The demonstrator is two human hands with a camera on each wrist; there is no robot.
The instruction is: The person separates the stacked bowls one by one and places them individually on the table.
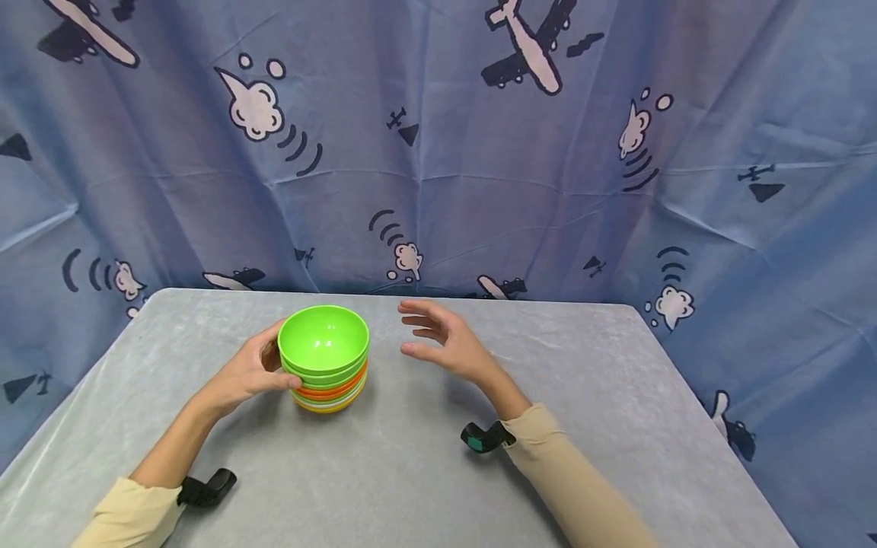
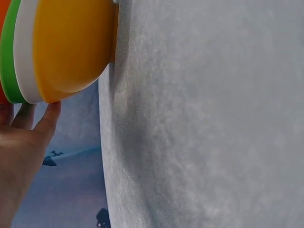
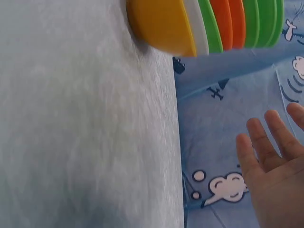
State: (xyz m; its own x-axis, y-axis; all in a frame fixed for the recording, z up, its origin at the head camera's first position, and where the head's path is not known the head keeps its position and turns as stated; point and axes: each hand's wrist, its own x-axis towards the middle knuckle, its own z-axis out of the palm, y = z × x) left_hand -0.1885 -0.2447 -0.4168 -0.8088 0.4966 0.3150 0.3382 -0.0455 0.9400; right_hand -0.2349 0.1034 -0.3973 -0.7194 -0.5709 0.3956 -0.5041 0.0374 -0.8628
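A stack of bowls (image 1: 325, 380) stands upright on the grey-covered table, left of the middle. Its top bowl (image 1: 323, 339) is bright green and has nothing in it; green, orange and white ones show below. At the bottom is a yellow bowl (image 2: 71, 47), seen closely in the left wrist view. My left hand (image 1: 240, 373) grips the stack from its left side, thumb on the near side and fingers behind. Off to the right of the bowls, my right hand (image 1: 448, 342) hovers with spread fingers, apart from the stack and holding nothing.
The table (image 1: 404, 464) has a pale grey cloth, and its far edge runs just behind the bowls. A blue curtain (image 1: 438, 152) printed with planes hangs behind it. Each wrist carries a black camera mount (image 1: 208, 487).
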